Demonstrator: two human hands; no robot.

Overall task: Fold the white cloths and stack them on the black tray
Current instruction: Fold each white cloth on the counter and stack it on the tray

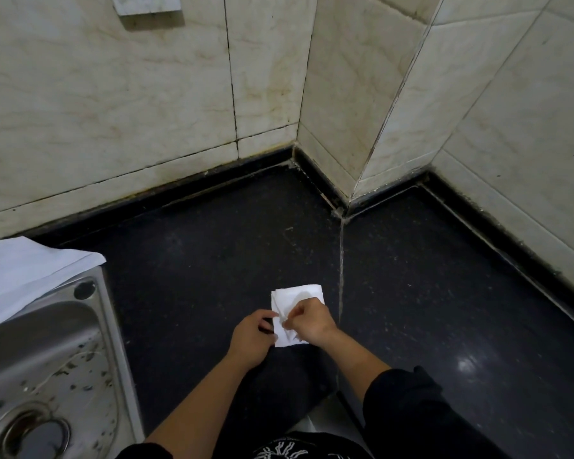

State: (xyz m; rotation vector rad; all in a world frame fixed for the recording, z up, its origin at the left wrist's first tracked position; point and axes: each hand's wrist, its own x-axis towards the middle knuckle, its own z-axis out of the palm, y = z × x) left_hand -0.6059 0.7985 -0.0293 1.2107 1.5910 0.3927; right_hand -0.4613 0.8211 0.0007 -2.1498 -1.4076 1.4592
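A small folded white cloth (295,299) lies on the dark counter (212,260) in front of me. My right hand (312,321) rests on its near right part, with thumb and fingers pinching a fold of it. At the cloth's left edge my left hand (251,339) has its fingertips on the fabric. More white cloth (24,276) lies spread at the far left, draped over the corner of the sink. I see no black tray distinct from the dark counter.
A steel sink (47,359) with a drain and dirt specks fills the lower left. Stained marble wall tiles (146,94) close off the back and right, with a jutting corner (348,197). A pale seam (341,260) runs down the counter beside the cloth.
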